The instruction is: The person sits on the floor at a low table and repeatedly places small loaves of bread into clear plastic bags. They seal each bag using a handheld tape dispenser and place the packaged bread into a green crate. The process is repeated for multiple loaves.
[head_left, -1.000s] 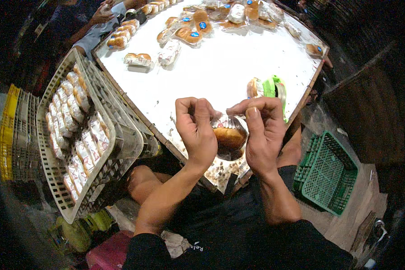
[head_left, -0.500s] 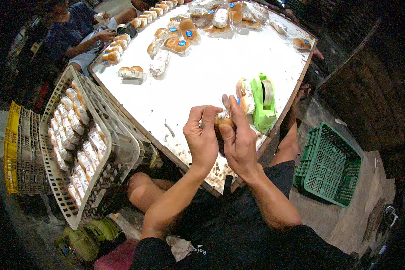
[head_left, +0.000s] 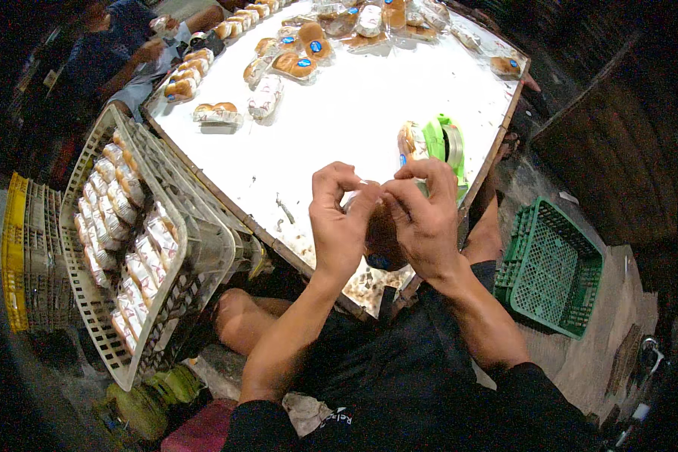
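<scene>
Bare hands close on a wrapped bun (head_left: pixel 382 235) over a white table's near corner

In the head view, the person's left hand (head_left: pixel 337 218) and right hand (head_left: pixel 431 215) meet above the near corner of the white table (head_left: pixel 339 135). The thumb and forefinger of each are drawn together at the bun's upper end, clamped on its clear wrapping (the film itself is mostly hidden by the fingers). The bun sits between the two palms, its brown crust showing in the gap, with a blue label low on it.

Just beyond the right hand stands a bright green tape dispenser (head_left: pixel 446 143), partly covered by the fingers, with a packaged bun (head_left: pixel 411 142) lying against its left side. Farther off, a two-bun pack (head_left: pixel 218 114) and a white-wrapped roll (head_left: pixel 265 98) lie near each other, with a cluster of bagged buns (head_left: pixel 297 62) behind them. A single bagged bun (head_left: pixel 505 66) rests by the right edge.

Left of the table, a cream lattice crate (head_left: pixel 87 309) holds rows of wrapped rolls (head_left: pixel 109 200); a yellow-edged crate stack (head_left: pixel 13 256) stands beyond it. A green mesh basket (head_left: pixel 556 275) is on the floor at right. At upper left, a co-worker's hand (head_left: pixel 152 51) shows, blurred.
</scene>
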Demonstrator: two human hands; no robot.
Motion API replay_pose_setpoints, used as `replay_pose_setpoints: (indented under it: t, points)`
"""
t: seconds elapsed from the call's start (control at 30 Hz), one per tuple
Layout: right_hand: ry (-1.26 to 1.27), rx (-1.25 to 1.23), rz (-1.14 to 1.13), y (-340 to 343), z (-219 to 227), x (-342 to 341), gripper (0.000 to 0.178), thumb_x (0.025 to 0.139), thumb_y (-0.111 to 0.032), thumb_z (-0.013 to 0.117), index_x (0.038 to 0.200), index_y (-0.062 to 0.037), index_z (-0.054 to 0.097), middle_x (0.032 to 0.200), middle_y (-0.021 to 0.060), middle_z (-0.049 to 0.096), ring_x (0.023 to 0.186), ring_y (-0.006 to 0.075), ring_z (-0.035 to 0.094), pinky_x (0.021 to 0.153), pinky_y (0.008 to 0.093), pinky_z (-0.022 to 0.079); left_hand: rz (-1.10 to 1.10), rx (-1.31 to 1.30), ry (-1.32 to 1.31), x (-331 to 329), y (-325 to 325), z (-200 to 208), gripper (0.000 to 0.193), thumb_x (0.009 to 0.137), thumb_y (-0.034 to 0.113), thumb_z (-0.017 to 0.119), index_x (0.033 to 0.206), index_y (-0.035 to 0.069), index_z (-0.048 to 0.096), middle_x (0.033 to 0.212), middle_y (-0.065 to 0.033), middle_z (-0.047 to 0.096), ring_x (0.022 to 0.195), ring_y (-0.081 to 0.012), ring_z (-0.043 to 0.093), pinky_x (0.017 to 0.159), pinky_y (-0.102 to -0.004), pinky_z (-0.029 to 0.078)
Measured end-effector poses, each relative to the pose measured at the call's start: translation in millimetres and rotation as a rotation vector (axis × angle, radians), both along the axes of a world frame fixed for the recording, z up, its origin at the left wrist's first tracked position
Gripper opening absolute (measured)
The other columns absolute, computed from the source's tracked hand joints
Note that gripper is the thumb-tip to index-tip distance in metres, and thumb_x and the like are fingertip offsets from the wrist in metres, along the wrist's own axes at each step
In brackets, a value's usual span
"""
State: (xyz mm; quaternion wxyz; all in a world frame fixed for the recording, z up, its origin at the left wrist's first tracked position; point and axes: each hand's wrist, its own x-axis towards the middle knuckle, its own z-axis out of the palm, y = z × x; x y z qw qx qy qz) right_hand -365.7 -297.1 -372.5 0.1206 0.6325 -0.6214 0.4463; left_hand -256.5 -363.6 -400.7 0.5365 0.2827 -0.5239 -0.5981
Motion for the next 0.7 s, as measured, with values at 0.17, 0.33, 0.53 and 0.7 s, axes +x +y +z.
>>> replay_pose_setpoints:
  t: [0.17, 0.33, 0.53, 0.7]
  points:
    - [-0.871, 0.026, 0.072, -7.4, -23.3, 15.5, 0.008, 0.086, -0.006, 0.063, 0.087, -0.0025, 0.056, 0.104, 0.0107, 0.051, 0.095, 0.0197, 0.052, 0.085, 0.0337, 0.044, -0.028, 0.212, -0.104, -5.2, 0.9, 0.0, 0.022, 0.087, 0.008, 0.067, 0.072, 0.003, 0.053, 0.089, -0.0032, 0.051, 0.082, -0.0094, 0.047, 0.071, -0.0233, 0.042]
    - [-0.943, 0.160, -0.019, -1.1, -38.0, -13.1, 0.022, 0.082, -0.010, 0.067, 0.098, -0.0015, 0.053, 0.103, 0.0111, 0.055, 0.095, 0.0196, 0.055, 0.086, 0.0335, 0.045, -0.040, 0.298, 0.027, -0.2, -7.0, -19.7, 0.016, 0.086, 0.002, 0.063, 0.091, 0.007, 0.048, 0.084, 0.0000, 0.048, 0.075, -0.0071, 0.043, 0.068, -0.0236, 0.040]
    - [-0.532, 0.470, -0.582, 28.0, -121.3, -137.5, 0.038, 0.084, -0.034, 0.066, 0.091, 0.0029, 0.064, 0.100, 0.0183, 0.059, 0.096, 0.0319, 0.056, 0.087, 0.0387, 0.042, -0.022, 0.264, -0.087, -16.2, -12.3, -16.4, 0.013, 0.088, 0.004, 0.062, 0.091, 0.006, 0.049, 0.083, 0.0009, 0.048, 0.075, -0.0071, 0.044, 0.068, -0.0229, 0.039]
    - [-0.636, 0.404, -0.563, 14.5, -84.9, -118.0, 0.037, 0.085, -0.032, 0.066, 0.079, 0.0043, 0.063, 0.095, 0.0174, 0.056, 0.091, 0.0305, 0.055, 0.083, 0.0377, 0.042, 0.019, 0.257, -0.121, -8.7, -13.3, -27.8, 0.010, 0.091, 0.009, 0.060, 0.093, 0.008, 0.051, 0.085, 0.0030, 0.048, 0.078, -0.0068, 0.043, 0.070, -0.0244, 0.038]
